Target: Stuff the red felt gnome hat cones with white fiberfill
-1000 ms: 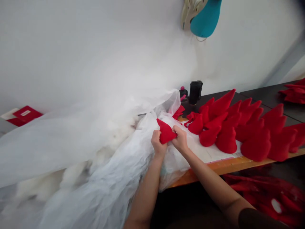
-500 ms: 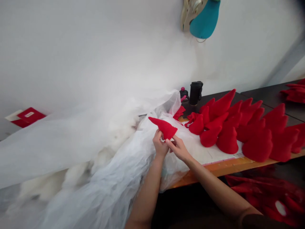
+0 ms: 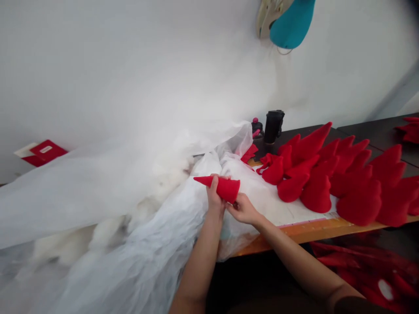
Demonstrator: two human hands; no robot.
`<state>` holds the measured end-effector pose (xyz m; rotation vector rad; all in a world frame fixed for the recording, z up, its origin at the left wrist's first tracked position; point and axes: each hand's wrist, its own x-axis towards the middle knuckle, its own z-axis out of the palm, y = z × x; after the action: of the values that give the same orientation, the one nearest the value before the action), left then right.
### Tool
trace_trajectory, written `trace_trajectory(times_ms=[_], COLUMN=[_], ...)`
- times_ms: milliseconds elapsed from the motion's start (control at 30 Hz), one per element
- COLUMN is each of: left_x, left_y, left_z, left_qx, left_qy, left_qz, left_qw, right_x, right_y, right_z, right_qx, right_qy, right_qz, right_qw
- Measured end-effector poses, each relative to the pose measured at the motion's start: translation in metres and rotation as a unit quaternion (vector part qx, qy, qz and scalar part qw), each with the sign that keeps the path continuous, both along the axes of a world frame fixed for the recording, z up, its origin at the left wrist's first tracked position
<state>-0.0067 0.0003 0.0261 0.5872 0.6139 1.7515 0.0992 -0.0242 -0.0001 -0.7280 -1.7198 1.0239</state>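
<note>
A red felt cone (image 3: 220, 186) is held sideways, tip pointing left, above a large clear plastic bag (image 3: 131, 226) of white stuffing. My left hand (image 3: 215, 199) is wrapped round the cone's middle. My right hand (image 3: 242, 209) pinches the cone's open wide end from below. Several stuffed red cones (image 3: 330, 176) lie in a heap on the table to the right.
A black tumbler (image 3: 273, 126) and a small dark bottle with a pink cap (image 3: 257, 128) stand by the wall. The table's wooden front edge (image 3: 314, 229) runs right. More red fabric (image 3: 366, 270) lies below it. A red box (image 3: 44, 151) sits far left.
The cone has been turned from a crumpled bunch into a full cone lying sideways with its tip to the left. My right hand has dropped to the cone's open end.
</note>
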Motion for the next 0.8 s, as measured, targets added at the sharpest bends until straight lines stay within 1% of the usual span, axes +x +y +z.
trace_trajectory(times_ms=[33, 67, 100, 133, 167, 200, 233, 267, 300, 333, 400, 500, 533, 600, 633, 667, 700, 767, 800], left_x=[0.000, 0.001, 0.002, 0.003, 0.004, 0.006, 0.007, 0.008, 0.008, 0.007, 0.003, -0.004, -0.005, -0.007, -0.007, -0.006, -0.005, -0.003, -0.002], left_y=[-0.001, -0.003, -0.005, -0.007, -0.009, -0.011, -0.012, -0.013, -0.014, -0.014, -0.011, -0.005, -0.003, 0.001, 0.002, 0.003, 0.003, 0.003, 0.003], left_z=[0.000, -0.001, -0.001, -0.001, -0.002, -0.002, -0.003, -0.003, -0.004, -0.004, -0.003, 0.001, 0.003, 0.005, 0.005, 0.004, 0.003, 0.000, -0.002], left_qx=[0.006, 0.006, -0.002, -0.016, -0.035, -0.053, -0.065, -0.070, -0.067, -0.060, -0.029, 0.025, 0.030, 0.018, 0.009, 0.002, 0.000, 0.007, 0.013], left_qy=[0.012, 0.026, 0.042, 0.057, 0.071, 0.081, 0.086, 0.087, 0.084, 0.079, 0.070, 0.063, 0.059, 0.046, 0.035, 0.023, 0.014, 0.012, 0.020], left_qz=[-0.004, -0.011, -0.024, -0.042, -0.064, -0.088, -0.107, -0.117, -0.120, -0.120, -0.113, -0.083, -0.062, -0.026, -0.017, -0.015, -0.018, -0.023, -0.023], left_qw=[1.000, 1.000, 0.999, 0.997, 0.995, 0.991, 0.988, 0.987, 0.987, 0.988, 0.991, 0.994, 0.996, 0.998, 0.999, 1.000, 1.000, 1.000, 0.999], right_x=[-0.001, -0.001, 0.000, 0.001, 0.001, 0.002, 0.001, 0.000, -0.001, -0.003, -0.006, -0.004, -0.002, 0.003, 0.005, 0.007, 0.008, 0.010, 0.011], right_y=[0.000, 0.001, 0.002, 0.003, 0.005, 0.006, 0.008, 0.009, 0.010, 0.011, 0.013, 0.014, 0.014, 0.012, 0.011, 0.009, 0.009, 0.009, 0.010], right_z=[0.001, 0.004, 0.007, 0.011, 0.015, 0.019, 0.023, 0.026, 0.028, 0.029, 0.027, 0.021, 0.020, 0.018, 0.018, 0.019, 0.021, 0.025, 0.027], right_qx=[-0.068, -0.148, -0.227, -0.297, -0.350, -0.387, -0.412, -0.428, -0.435, -0.432, -0.395, -0.281, -0.235, -0.139, -0.097, -0.065, -0.045, -0.039, -0.054], right_qy=[0.018, 0.050, 0.093, 0.143, 0.189, 0.222, 0.239, 0.239, 0.226, 0.205, 0.165, 0.112, 0.096, 0.073, 0.065, 0.058, 0.048, 0.013, -0.007], right_qz=[0.063, 0.124, 0.176, 0.215, 0.241, 0.257, 0.266, 0.268, 0.261, 0.243, 0.178, 0.052, 0.011, -0.052, -0.062, -0.055, -0.031, 0.038, 0.074], right_qw=[0.996, 0.980, 0.953, 0.919, 0.885, 0.857, 0.838, 0.829, 0.832, 0.844, 0.886, 0.952, 0.967, 0.986, 0.991, 0.995, 0.997, 0.998, 0.996])
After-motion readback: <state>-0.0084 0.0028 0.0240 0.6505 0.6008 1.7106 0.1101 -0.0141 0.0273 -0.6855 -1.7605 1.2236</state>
